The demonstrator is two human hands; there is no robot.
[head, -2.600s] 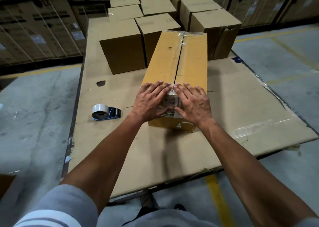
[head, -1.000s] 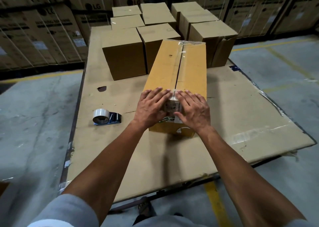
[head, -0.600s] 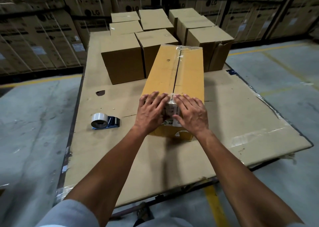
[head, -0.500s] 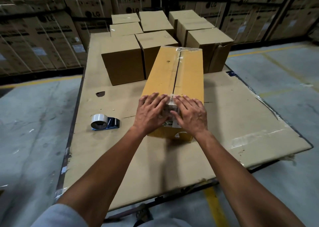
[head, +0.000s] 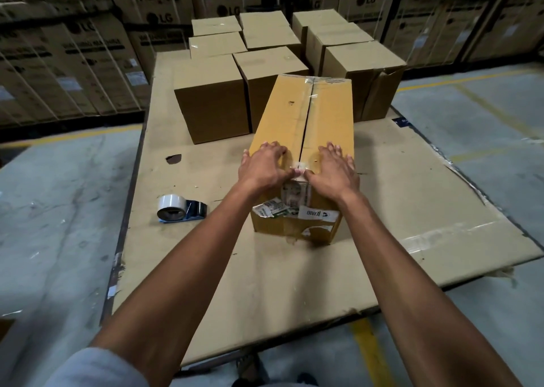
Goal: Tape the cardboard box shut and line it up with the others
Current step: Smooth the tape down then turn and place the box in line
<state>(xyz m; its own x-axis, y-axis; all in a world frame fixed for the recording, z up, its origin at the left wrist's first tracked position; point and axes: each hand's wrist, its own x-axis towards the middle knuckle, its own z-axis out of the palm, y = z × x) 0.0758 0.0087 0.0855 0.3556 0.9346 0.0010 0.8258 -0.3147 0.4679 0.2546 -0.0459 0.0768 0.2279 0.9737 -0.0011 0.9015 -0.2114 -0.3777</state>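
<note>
On box (head: 303, 139) near edge: both hands (head: 265, 166).

Dim warehouse: grey concrete floor (head: 59, 210) with yellow lines, stacked printed cartons (head: 73, 62) behind.

Both forearms are bare from the upper arm to the wrist. The left hand (head: 263, 166) and right hand (head: 334, 168) are ungloved, with no rings, watch or bands visible. A light grey sleeve (head: 97, 369) covers the left upper arm. A dark shoe (head: 304, 380) shows at the lower edge.
</note>
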